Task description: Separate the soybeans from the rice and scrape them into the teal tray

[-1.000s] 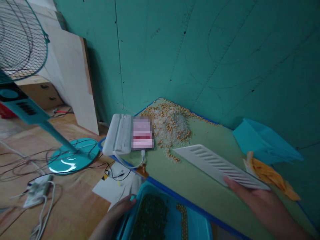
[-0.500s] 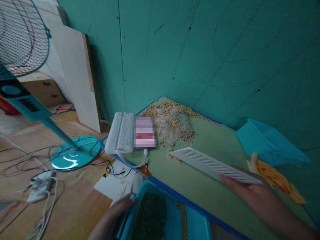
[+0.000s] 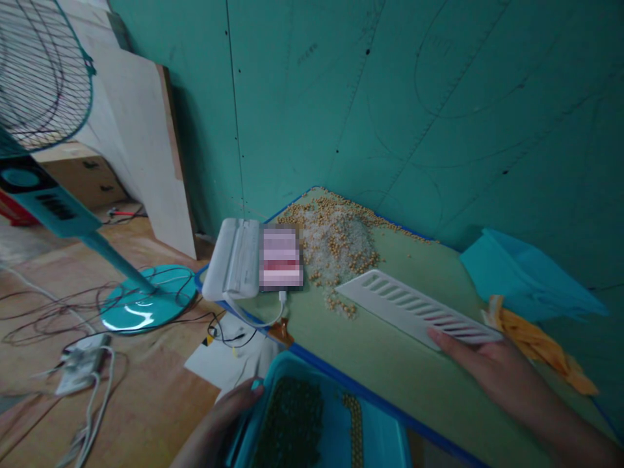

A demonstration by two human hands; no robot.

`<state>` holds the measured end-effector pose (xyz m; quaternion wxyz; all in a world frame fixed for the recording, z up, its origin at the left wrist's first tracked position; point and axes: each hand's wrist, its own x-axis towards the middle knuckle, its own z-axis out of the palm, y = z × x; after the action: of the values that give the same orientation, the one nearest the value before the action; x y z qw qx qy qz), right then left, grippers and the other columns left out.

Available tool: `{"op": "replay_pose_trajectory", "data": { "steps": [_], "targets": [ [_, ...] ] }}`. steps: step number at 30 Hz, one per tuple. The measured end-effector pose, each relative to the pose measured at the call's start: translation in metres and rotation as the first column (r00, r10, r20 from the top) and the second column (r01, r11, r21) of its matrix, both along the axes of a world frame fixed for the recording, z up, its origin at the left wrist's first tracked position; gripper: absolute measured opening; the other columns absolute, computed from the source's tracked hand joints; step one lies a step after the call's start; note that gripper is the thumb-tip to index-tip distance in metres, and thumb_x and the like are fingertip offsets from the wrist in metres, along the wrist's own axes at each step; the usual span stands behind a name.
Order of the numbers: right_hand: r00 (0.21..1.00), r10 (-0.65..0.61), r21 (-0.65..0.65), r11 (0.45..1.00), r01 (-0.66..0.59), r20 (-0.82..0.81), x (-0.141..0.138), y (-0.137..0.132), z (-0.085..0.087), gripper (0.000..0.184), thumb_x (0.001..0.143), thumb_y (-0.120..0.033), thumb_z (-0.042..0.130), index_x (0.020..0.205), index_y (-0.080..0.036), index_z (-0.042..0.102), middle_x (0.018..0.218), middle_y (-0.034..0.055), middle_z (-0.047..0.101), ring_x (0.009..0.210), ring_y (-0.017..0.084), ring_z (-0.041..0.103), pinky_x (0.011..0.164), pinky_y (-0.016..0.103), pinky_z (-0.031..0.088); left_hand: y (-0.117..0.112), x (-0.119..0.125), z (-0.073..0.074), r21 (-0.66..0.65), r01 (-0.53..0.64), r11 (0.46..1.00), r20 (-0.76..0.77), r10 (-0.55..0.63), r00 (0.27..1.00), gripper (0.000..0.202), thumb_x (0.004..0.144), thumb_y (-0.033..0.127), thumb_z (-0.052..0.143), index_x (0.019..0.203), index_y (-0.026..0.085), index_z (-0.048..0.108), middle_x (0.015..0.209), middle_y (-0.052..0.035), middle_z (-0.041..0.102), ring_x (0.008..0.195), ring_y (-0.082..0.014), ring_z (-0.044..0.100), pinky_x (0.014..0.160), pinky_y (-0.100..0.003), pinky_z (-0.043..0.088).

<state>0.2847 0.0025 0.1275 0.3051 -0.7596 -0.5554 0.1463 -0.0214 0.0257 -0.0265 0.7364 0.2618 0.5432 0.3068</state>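
Note:
My right hand (image 3: 492, 367) grips a flat white plastic strip with a row of slanted slots (image 3: 409, 305), thumb on its near side. The strip's pointed left end is close to a few beans (image 3: 345, 308) on the light green tabletop (image 3: 312, 341). Behind it lies a heap of tan beans and clear granules (image 3: 336, 240). My left hand (image 3: 234, 413) holds the left rim of a blue plastic bin (image 3: 385, 416) below the table edge; its fingers are partly hidden. In the bin are a dark green mass (image 3: 292, 422) and a narrow bean-filled strip (image 3: 357, 429).
A white device (image 3: 233, 260) and a blurred-out screen (image 3: 281, 257) stand at the table's left corner with a cable. A blue bag (image 3: 526, 276) and an orange cloth (image 3: 541, 341) lie right. A fan (image 3: 63, 208), cables and a power strip (image 3: 82, 364) are on the left.
The white slotted strip has tilted so more of its face shows, and its left end has risen slightly. My left hand stays on the bin.

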Motion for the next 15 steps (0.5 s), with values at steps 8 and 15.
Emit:
{"op": "replay_pose_trajectory", "data": {
  "steps": [8,15],
  "targets": [
    [0.998,0.057,-0.006,0.998,-0.057,-0.020,-0.0048,-0.0015,-0.0015,0.024,0.070,-0.040,0.055,0.076,-0.024,0.071,0.086,0.0014,0.072,0.091,0.025,0.064,0.078,0.031,0.051,0.0011,-0.0021,-0.0035,-0.018,0.001,1.000,-0.095,-0.003,0.995,0.006,0.052,0.027,0.069,0.049,0.024,0.065,0.050,-0.0005,0.071,0.080,-0.0331,0.066,0.084,-0.041,0.047],
    [0.994,0.063,-0.042,0.997,-0.059,0.091,-0.0025,-0.0031,0.0000,0.027,0.071,-0.045,0.054,0.073,-0.025,0.071,0.080,0.0008,0.072,0.086,0.026,0.065,0.073,0.032,0.054,0.0021,-0.0058,-0.0010,0.003,0.016,1.000,-0.137,-0.015,0.990,0.006,0.054,0.028,0.068,0.049,0.025,0.065,0.054,-0.0011,0.072,0.090,-0.0335,0.062,0.092,-0.041,0.041]
  ]
}}
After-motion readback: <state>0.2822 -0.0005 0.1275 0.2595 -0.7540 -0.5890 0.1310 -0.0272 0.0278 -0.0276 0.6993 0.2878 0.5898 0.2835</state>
